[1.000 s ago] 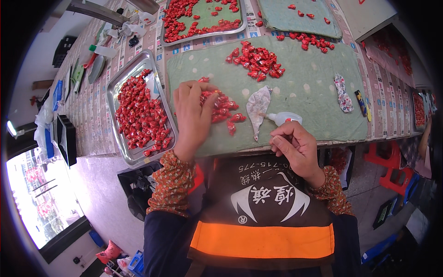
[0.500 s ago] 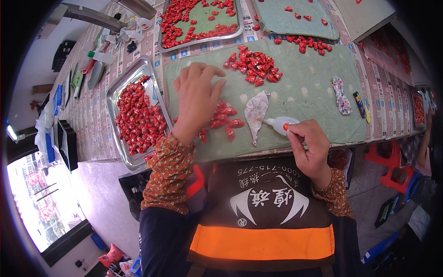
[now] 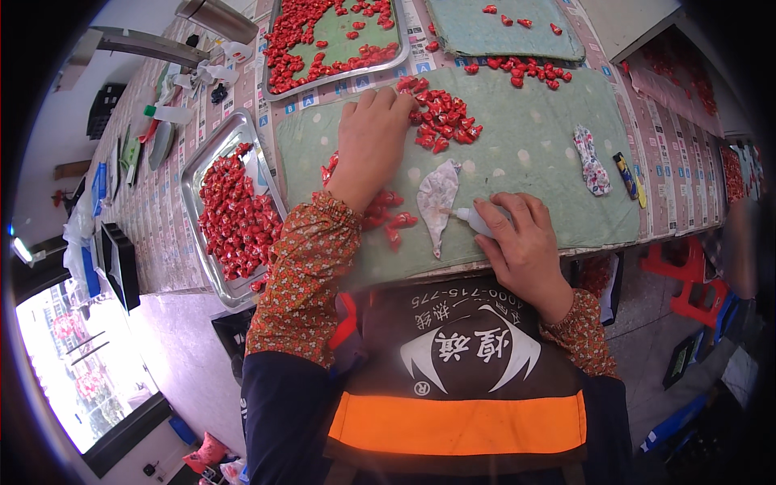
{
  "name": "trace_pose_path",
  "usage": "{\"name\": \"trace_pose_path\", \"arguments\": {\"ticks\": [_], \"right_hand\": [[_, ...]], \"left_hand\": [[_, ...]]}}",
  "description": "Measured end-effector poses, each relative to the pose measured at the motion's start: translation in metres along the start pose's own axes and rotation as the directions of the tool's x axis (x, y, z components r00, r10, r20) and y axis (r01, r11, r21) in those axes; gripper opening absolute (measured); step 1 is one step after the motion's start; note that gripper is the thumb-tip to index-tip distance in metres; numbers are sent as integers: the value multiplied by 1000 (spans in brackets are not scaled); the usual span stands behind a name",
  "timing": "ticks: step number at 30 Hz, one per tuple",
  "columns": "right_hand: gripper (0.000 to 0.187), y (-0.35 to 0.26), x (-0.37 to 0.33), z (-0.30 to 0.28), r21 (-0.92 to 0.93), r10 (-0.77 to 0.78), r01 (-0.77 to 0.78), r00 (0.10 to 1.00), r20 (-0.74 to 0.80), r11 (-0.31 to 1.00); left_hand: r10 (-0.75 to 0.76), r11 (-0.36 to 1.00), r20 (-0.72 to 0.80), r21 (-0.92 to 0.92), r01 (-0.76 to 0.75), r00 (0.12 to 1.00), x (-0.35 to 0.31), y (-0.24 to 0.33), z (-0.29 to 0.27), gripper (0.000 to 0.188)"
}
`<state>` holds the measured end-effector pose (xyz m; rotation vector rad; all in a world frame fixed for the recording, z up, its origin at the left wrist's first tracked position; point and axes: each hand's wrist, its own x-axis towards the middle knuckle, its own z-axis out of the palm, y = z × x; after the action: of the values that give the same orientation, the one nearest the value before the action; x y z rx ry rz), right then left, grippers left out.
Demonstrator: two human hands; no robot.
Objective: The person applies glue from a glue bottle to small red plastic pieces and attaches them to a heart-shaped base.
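Red pieces (image 3: 443, 118) on green cloth (image 3: 550, 222), patterned tabletop (image 3: 162, 234) beneath, bright window (image 3: 74, 368) at left

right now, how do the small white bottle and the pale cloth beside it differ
The small white bottle is smooth, while the pale cloth is creased. The right hand partly covers the bottle; the cloth has no hand over it. The bottle's nozzle points left toward the cloth, whereas the cloth narrows to a point toward the person. Both look whitish against the green mat.
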<state>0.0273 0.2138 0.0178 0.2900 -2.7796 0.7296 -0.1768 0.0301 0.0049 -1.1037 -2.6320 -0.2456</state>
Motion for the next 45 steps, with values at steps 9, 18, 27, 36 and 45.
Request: {"name": "trace_pose_path", "arguments": {"ticks": [9, 18, 27, 36, 45], "right_hand": [[57, 4, 4, 5, -55, -40, 42, 998, 43, 998], [54, 15, 0, 5, 126, -11, 15, 999, -32, 992], [39, 1, -2, -14, 720, 288, -227, 957, 40, 656], [36, -15, -9, -26, 806, 290, -204, 956, 43, 555], [33, -24, -5, -33, 640, 92, -9, 991, -97, 768]], "left_hand": [[-32, 999, -6, 32, 32, 999, 6, -7, 9, 19], [-298, -99, 495, -866, 490, 816, -12, 3, -25, 17], [12, -840, 610, -424, 339, 792, -67, 43, -48, 32], [90, -945, 639, -189, 269, 764, -104, 70, -40, 32], [53, -963, 670, -162, 215, 740, -122, 89, -40, 27]]}}
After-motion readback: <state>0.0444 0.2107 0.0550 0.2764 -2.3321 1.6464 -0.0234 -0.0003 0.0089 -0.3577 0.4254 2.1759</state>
